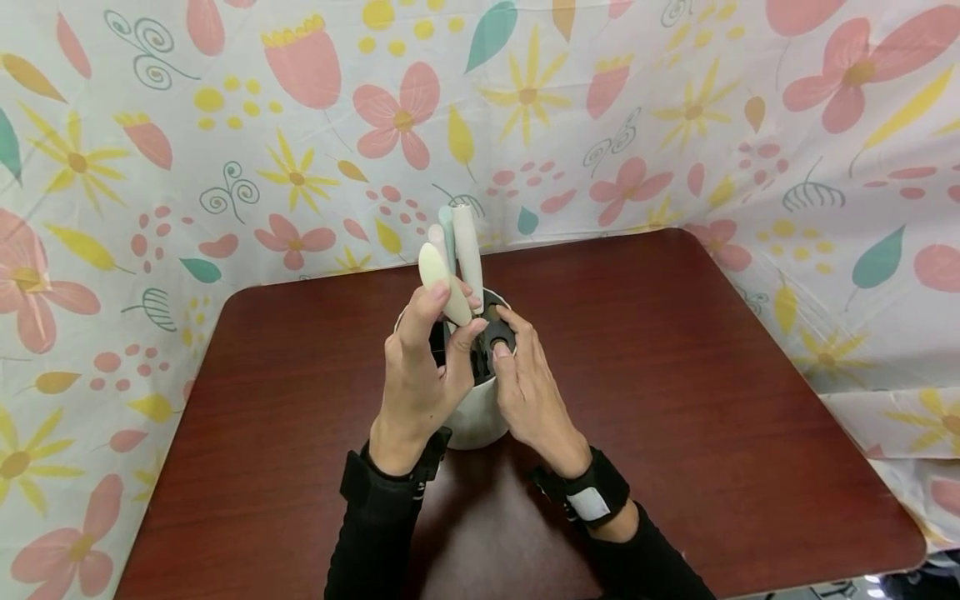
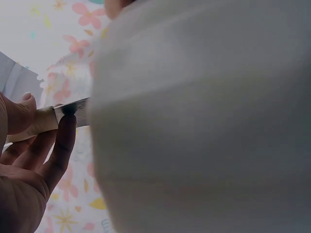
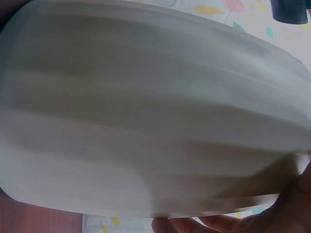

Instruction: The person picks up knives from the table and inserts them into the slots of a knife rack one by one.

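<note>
In the head view my left hand [image 1: 423, 367] pinches a knife [image 1: 444, 282] by its cream handle, between thumb and fingers. Part of its metal blade shows in the left wrist view, running behind the white knife holder [image 1: 477, 417]. My right hand [image 1: 534, 396] is at the holder's right rim, with thumb and index finger on the dark grey looped handles of what look like scissors [image 1: 498, 335]. The scissors' blades are hidden. A white handle [image 1: 467, 250] and a pale teal handle [image 1: 447, 225] stand up from the holder, behind the cream one.
The holder stands on a reddish-brown table [image 1: 660, 400] with rounded corners. A white curtain [image 1: 480, 108] with flower print hangs behind and beside the table. The holder's pale wall [image 3: 146, 121] fills most of both wrist views.
</note>
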Tool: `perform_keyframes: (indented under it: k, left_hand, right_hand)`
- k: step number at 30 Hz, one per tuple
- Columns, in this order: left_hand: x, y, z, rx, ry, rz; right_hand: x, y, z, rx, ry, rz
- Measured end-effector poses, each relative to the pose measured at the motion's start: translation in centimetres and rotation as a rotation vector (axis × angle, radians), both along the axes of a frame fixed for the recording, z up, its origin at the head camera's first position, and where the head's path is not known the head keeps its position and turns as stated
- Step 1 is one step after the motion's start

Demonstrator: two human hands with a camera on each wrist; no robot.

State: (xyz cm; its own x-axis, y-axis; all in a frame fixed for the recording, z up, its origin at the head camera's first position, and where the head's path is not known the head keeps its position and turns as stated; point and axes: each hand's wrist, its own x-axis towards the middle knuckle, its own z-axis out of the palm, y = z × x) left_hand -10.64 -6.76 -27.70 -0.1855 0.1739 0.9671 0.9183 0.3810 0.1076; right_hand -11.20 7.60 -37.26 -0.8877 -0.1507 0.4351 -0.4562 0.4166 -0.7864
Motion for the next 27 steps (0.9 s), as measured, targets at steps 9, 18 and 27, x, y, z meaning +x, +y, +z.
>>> perform_keyframes:
  k: [9,18,27]
  left_hand:
    - [-0.7,-0.1,-0.9,-0.03,-0.081,0.018]
    - [-1.3,-0.4,-2.0,-0.057,-0.175,0.104]
    - [-1.7,-0.5,-3.0,-0.096,-0.213,0.216]
  right_hand:
    - [0.0,-0.1,0.0,-0.001,0.003,-0.003]
    - [-0.1,-0.2,0.1,-0.006,0.009,0.0]
    - [-0.1,-0.2,0.0,-0.004,0.01,-0.001]
